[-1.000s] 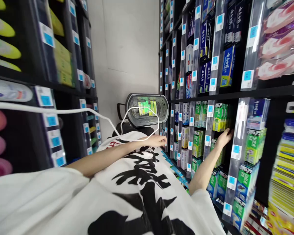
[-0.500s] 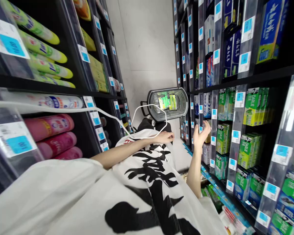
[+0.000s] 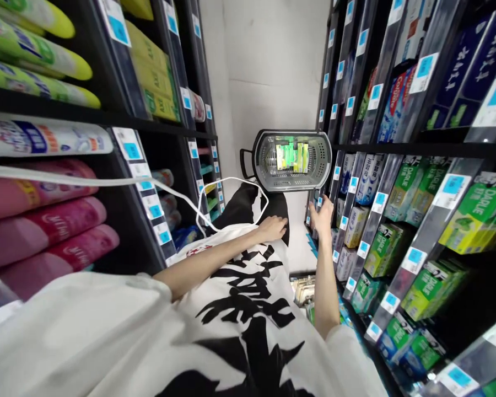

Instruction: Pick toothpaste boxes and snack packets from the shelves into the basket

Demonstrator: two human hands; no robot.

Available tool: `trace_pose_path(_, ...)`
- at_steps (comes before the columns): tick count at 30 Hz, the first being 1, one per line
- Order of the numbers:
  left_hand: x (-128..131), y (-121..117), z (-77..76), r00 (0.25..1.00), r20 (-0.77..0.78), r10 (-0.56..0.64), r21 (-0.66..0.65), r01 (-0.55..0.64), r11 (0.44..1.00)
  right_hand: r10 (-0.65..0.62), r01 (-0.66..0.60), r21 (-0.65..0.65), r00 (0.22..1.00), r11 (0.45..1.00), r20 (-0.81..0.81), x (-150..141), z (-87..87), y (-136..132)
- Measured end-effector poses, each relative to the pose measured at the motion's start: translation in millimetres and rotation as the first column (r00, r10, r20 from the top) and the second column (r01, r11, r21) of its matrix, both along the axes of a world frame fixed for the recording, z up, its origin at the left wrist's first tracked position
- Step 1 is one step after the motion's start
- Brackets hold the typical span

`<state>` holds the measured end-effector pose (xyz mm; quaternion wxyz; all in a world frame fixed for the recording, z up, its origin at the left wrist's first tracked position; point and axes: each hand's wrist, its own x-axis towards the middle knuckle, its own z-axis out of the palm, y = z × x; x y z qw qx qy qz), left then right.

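My left hand [image 3: 273, 227] lies over my dark trousers [image 3: 235, 212], its fingers stretched out and holding nothing. Beside the right shelf's front edge is my right hand [image 3: 323, 216], thumb and fingers apart, also holding nothing; I cannot tell whether it touches the shelf. Just beyond both hands stands a grey shopping basket [image 3: 259, 179] on the floor. Inside it, a row of small green and yellow boxes [image 3: 291, 157] stands side by side. The basket's black handle [image 3: 243, 164] sticks out to the left.
A white cable [image 3: 169, 190] crosses from the left and loops near my lap. Toothpaste boxes [image 3: 384, 249] fill the right shelves. Pink bottles [image 3: 58, 234] and green-yellow bottles [image 3: 33, 55] lie on the left shelves. Pale floor [image 3: 273, 55] runs between the shelves.
The view has shifted, with the basket appearing slightly higher and larger. My right hand has moved left, nearer the basket's side. My left hand stays by my lap.
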<state>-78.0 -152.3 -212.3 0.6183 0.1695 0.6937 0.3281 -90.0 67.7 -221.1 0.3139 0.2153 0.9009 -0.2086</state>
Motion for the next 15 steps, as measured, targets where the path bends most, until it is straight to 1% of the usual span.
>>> trace_pose_path(2, 11, 1, -3.4, 1.000, -0.009, 0.014, -0.018, -0.014, 1.000, -0.021, 0.021, -0.028, 1.000, 0.999, 0.006, -5, -27.8, 5)
trace_pose_path(5, 28, 5, -10.2, 0.999, -0.009, 0.050, -0.044, -0.050, 0.998, -0.082, 0.083, -0.055, 0.996, 0.995, 0.026, -15, -80.5, 14)
trace_pose_path(8, 45, 12, -21.7, 0.992, 0.004, 0.127, -0.089, -0.126, 0.988, -0.112, 0.119, -0.051, 0.987, 0.992, 0.113, -26, -141.3, 22)
trace_pose_path(12, 69, 27, -37.5, 0.965, 0.037, 0.260, -0.146, -0.252, 0.957, -0.113, 0.109, 0.029, 0.959, 0.994, 0.259, -36, -223.9, 33)
trace_pose_path(15, 94, 39, -44.4, 0.926, 0.029, 0.377, -0.108, -0.372, 0.922, -0.120, 0.098, 0.084, 0.940, 0.992, 0.320, -35, -284.0, 42)
